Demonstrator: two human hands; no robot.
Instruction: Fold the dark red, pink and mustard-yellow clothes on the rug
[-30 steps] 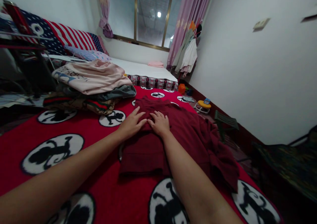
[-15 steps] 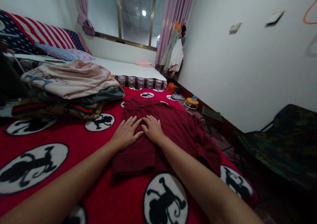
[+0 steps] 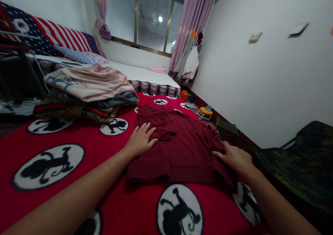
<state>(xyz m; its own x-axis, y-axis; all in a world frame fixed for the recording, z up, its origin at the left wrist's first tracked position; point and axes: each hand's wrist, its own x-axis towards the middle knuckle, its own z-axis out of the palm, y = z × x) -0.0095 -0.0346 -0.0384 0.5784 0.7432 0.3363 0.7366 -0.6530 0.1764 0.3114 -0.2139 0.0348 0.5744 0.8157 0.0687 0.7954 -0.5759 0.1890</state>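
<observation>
Since the preceding frames the right hand [image 3: 235, 158] has left the middle of the maroon garment [image 3: 179, 145] and now lies at the garment's right edge, fingers spread flat on the bunched cloth there; no grasp is evident. The left hand [image 3: 140, 141] remains at the garment's left side, open and pressing palm-down, holding nothing. In the inspector's judgement the work has passed from smoothing the centre to dealing with the loose right portion. The garment lies flat on the red patterned bed cover [image 3: 78, 148]. Count: one maroon garment; two hands; one pile of folded clothes [image 3: 91, 89] beyond the garment's left side; one small stool [image 3: 205, 113] on the floor beyond its right.
</observation>
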